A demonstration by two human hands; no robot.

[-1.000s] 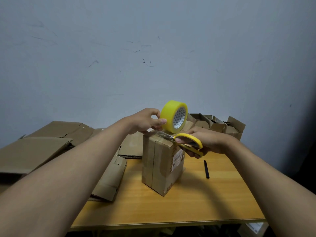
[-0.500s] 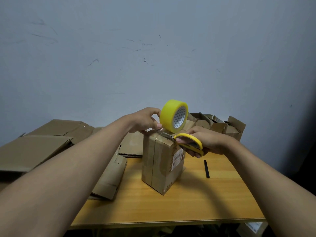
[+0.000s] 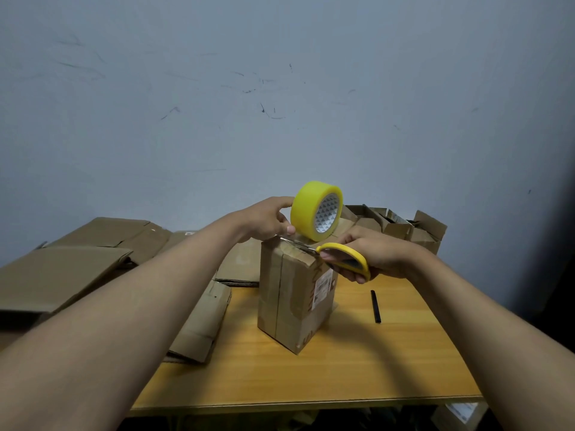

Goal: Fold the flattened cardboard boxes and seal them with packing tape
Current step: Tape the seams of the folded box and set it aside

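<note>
The step in hand looks like cutting the tape: one folded box (image 3: pixel 295 293) stands upright near the middle of the worktop (image 3: pixel 357 368), its top seam already taped. The left hand (image 3: pixel 267 220) grips the yellow tape roll (image 3: pixel 315 214) just above the box top, fingers curled round its rim. The right hand (image 3: pixel 370 253) grasps the yellow-handled scissors (image 3: pixel 342 259), blades reaching to the box's top edge beneath the roll. Whether the blades are parted is too small to tell. Next, the snip must sever the strip cleanly, close to the box.
</note>
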